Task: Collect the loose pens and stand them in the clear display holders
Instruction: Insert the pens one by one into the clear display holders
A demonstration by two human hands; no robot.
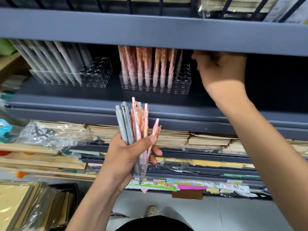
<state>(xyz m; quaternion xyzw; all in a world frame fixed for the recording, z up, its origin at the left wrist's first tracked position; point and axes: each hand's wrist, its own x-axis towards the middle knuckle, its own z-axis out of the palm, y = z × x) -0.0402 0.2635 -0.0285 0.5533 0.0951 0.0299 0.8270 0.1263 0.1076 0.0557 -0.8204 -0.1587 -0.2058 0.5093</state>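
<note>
The left hand (125,157) holds a bunch of loose pens (133,124), some grey and some pink, in front of the shelf (66,99). Its fingers (157,152) curl tight round them. Two clear holders stand on the shelf. The left holder (100,77) has grey pens (55,64) in it. The right holder (181,84) has pink pens (145,64). The right hand (220,72) is up beside the right holder, under the top shelf (150,34). Its fingers (200,58) are bent, but I cannot tell if they pinch anything.
</note>
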